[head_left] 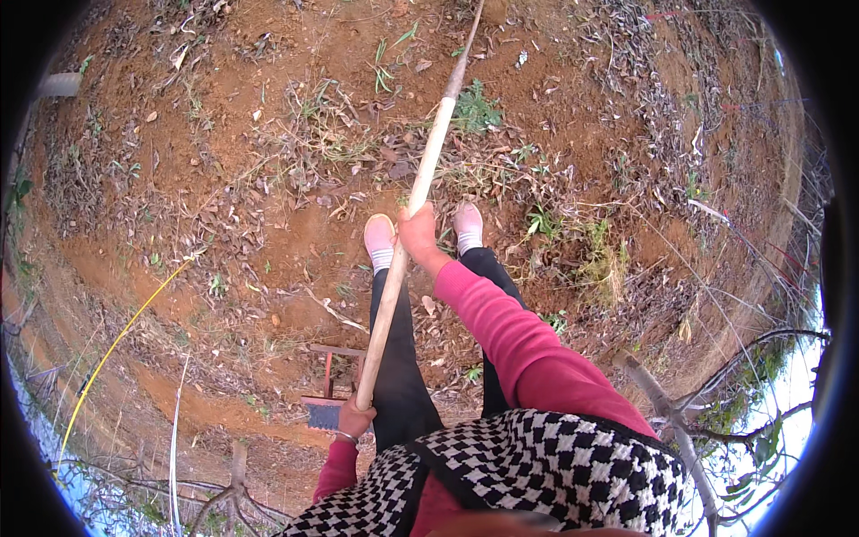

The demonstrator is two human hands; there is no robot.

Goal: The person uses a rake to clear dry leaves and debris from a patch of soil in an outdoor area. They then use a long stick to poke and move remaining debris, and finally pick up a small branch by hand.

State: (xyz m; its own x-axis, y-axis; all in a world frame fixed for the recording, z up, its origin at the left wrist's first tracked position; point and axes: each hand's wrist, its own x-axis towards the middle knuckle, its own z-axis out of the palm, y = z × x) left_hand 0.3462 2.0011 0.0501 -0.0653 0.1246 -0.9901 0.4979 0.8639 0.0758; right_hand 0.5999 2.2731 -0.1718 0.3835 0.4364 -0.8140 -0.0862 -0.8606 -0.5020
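Farthest to the left of your left fingers, a yellow line [134,319] is curving over the reddish soil [224,116], and a thin white strip [175,447] is standing nearer to them. Just beside those fingers, a small reddish frame [328,380] with a dark, flat lower part is sitting close to the butt of your pole; you should be watching for a knock there when you draw your lower hand back.

Your left fingers [354,421] are wrapping around the butt end of the long wooden handle [390,309]. The handle is running forward between your two grips, then on past the right one. Your left shoe [379,233] is resting just left of your right fingers [413,224], which are closing firmly around the handle farther up.

For good control, you should be steering with the right grip, bracing with the left and bending at the knees rather than the back. Beyond your right fingers the shaft is turning darker and leaving the view, so you cannot tell what its far end is doing.

Your right shoe [467,218] is standing just right of those fingers; you should be making sure both feet are clear of the shaft's path. Well to the right, a bare branch [662,403] is reaching up beside your sleeve [537,345], so you should be minding your elbow.
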